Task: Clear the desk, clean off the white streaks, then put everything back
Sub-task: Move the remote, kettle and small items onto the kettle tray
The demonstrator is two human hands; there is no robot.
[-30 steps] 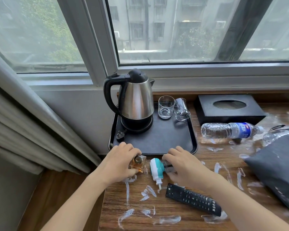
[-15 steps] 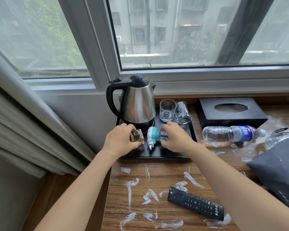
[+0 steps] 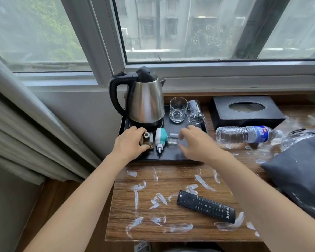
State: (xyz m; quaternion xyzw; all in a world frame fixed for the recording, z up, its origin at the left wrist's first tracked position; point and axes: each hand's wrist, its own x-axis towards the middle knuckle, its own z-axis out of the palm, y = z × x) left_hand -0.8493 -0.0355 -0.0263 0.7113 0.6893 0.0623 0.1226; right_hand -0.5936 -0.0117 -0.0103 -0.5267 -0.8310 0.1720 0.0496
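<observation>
Window-side counter (image 3: 171, 233), white streaks (image 3: 204, 182) across the wood, black tray (image 3: 164, 157) at the back.
Left hand (image 3: 130, 142) gripping small amber bottle (image 3: 147, 140) on tray; right hand (image 3: 195, 142) fingers spread, just off teal plug-in (image 3: 161, 138), lying crosswise beside it. Remote (image 3: 205, 206) uncleared, long axis diagonal, nearer right hand (judgement: next pick).

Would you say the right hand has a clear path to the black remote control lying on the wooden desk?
Probably yes. The right hand is over the black tray, and the black remote control lies uncovered on the desk nearer the person, with only white streaks between them.
</observation>
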